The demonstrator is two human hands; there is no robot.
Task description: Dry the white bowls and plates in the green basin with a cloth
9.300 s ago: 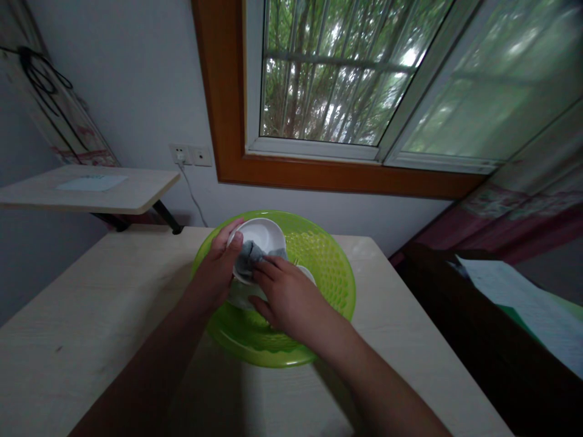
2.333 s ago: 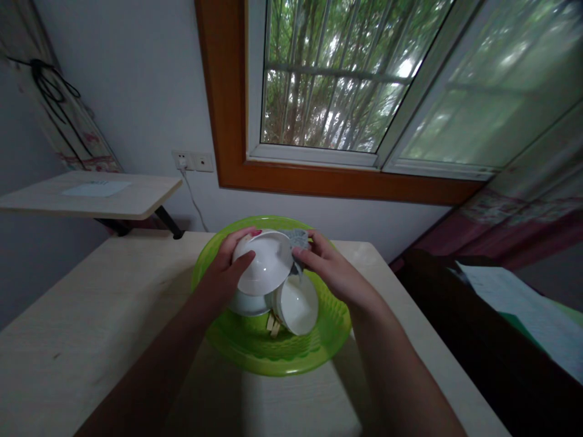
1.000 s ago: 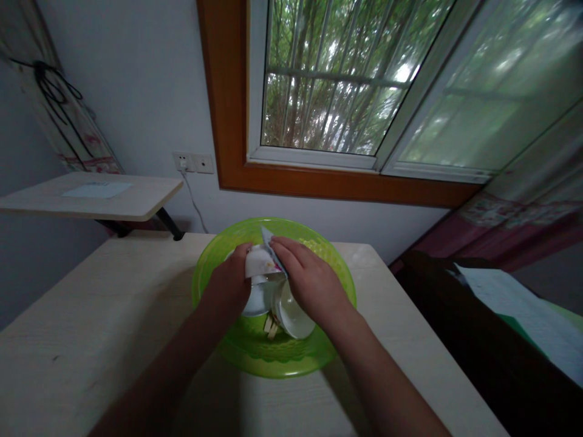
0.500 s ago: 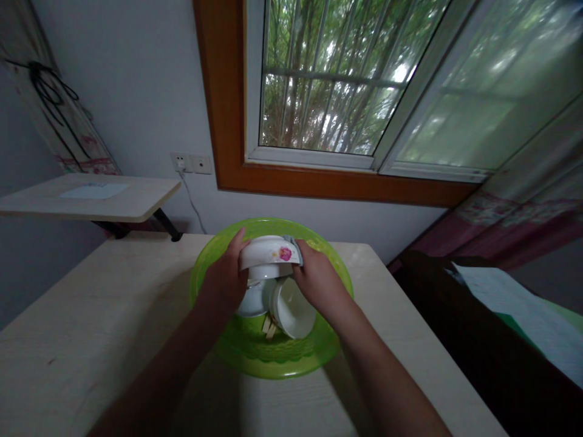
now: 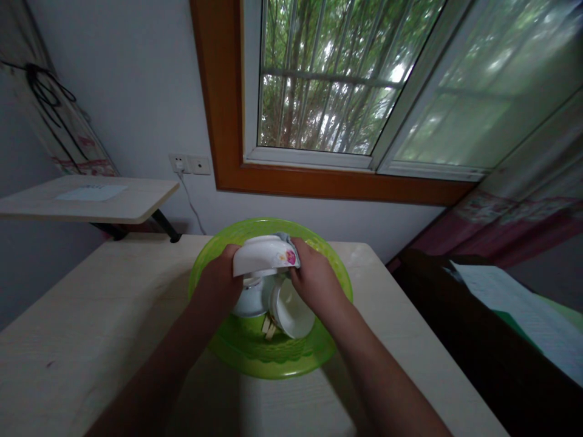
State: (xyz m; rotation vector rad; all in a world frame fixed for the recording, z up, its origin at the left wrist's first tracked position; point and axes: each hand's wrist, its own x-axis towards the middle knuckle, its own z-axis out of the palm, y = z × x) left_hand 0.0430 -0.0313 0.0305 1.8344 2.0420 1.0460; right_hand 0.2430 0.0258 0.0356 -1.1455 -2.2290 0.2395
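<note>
Over a green basin (image 5: 273, 366), a white bowl (image 5: 259, 255) with a pink flower is held tilted between both hands. My left hand (image 5: 220, 278) is closed on the bowl's left rim. My right hand (image 5: 314, 270) grips its right side with a greyish cloth (image 5: 295, 246) pressed against the rim; most of the cloth is hidden by the hand and bowl. Below, inside the basin, lie a white bowl on its side (image 5: 295, 309), another white dish (image 5: 253, 300) partly covered by the held bowl, and light wooden pieces like chopstick ends (image 5: 269, 328).
The basin stands on a pale wooden table (image 5: 113, 303). A raised shelf (image 5: 136, 203) with a paper sheet (image 5: 93, 193) is at the left. A plugged cord (image 5: 191, 203) hangs by the wall behind. Papers (image 5: 514, 303) lie on a dark surface at the right.
The held bowl has turned, so its flower now sits further right and close to my right hand. My left hand has shifted slightly, its thumb no longer sticking up.
</note>
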